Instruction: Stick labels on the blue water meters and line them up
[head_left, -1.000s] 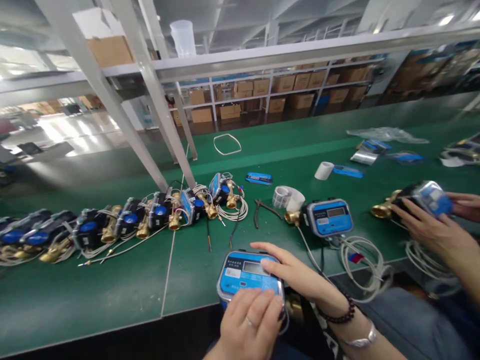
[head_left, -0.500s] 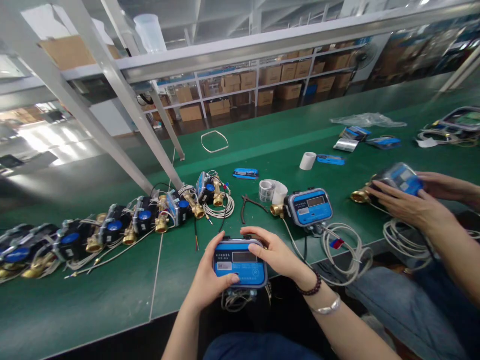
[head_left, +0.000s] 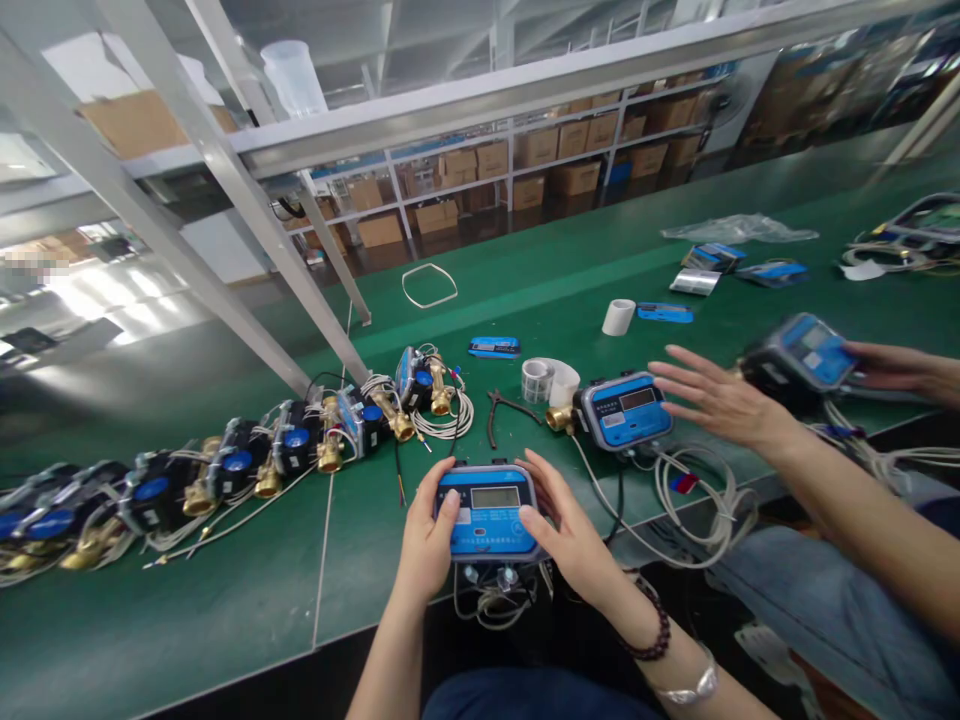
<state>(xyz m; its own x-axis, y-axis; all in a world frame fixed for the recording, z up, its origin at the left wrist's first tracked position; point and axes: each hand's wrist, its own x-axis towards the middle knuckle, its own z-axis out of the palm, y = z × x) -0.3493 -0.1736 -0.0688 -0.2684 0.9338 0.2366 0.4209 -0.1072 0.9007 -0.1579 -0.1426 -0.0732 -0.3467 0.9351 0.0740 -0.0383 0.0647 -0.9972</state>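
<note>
A flow meter (head_left: 491, 540) with a blue face plate, a small grey display and coiled cable below sits at the table's front edge. My left hand (head_left: 426, 545) is wrapped round its left side, thumb lying on the face. From the right, my right hand (head_left: 574, 548) grips the casing, its thumb at the face's right part. A second meter (head_left: 626, 412) with a brass fitting and a coiled cable (head_left: 694, 500) lies just to the right. Pliers (head_left: 495, 415) and a roll of labels (head_left: 537, 380) are behind my hands.
Several brass-fitted meters (head_left: 238, 460) line the table on the left. A co-worker's hand (head_left: 720, 395) reaches towards the second meter; their other hand (head_left: 892, 368) holds another meter (head_left: 802, 360). A loose blue face plate (head_left: 493, 347), white ring (head_left: 429, 285) and metal posts (head_left: 225, 200) stand farther back.
My left thumb has moved up the meter's face and my right thumb down to its right side. The display has turned from dark to light grey. The co-worker's hand has moved left.
</note>
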